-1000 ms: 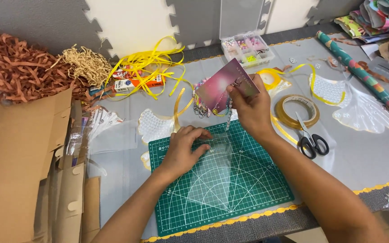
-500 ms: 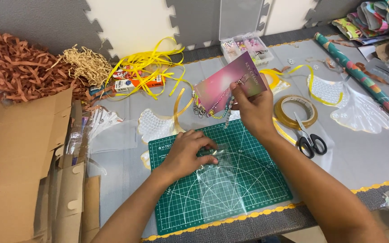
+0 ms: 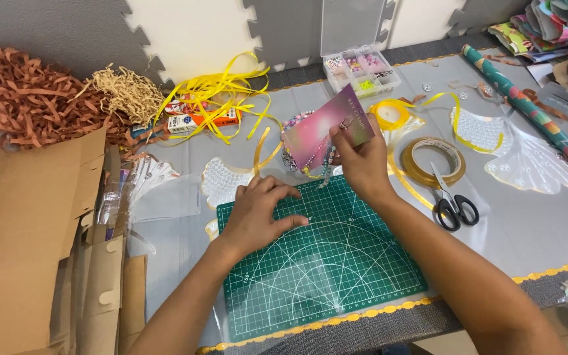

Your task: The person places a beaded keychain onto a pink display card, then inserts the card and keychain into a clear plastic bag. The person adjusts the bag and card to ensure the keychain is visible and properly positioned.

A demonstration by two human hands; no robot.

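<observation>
- Left hand point(image 3: 258, 213) is lying palm down with fingers spread, pressing on the upper left part of the green mat point(image 3: 320, 263); a clear sleeve appears to be lying under it, edges hard to make out.
- Right hand point(image 3: 361, 164) is pinching the pink card point(image 3: 323, 128) between thumb and fingertips, holding it tilted above the far edge of the mat.
- A bead chain point(image 3: 310, 167) is hanging from the lower edge of the card, over the mat's far edge.
- Tape roll point(image 3: 432, 161) is lying just right of the right hand, with scissors point(image 3: 451, 200) resting across its near rim.
- Bead box point(image 3: 361, 69) is standing open beyond the card; yellow ribbon point(image 3: 221, 92) is lying to its left.
- Brown shred point(image 3: 31, 98) is piled at far left, well apart from both hands.
- Cardboard point(image 3: 21, 243) is leaning at the left edge, near the left forearm.
- Wrap roll point(image 3: 527, 112) is lying diagonally at far right.
</observation>
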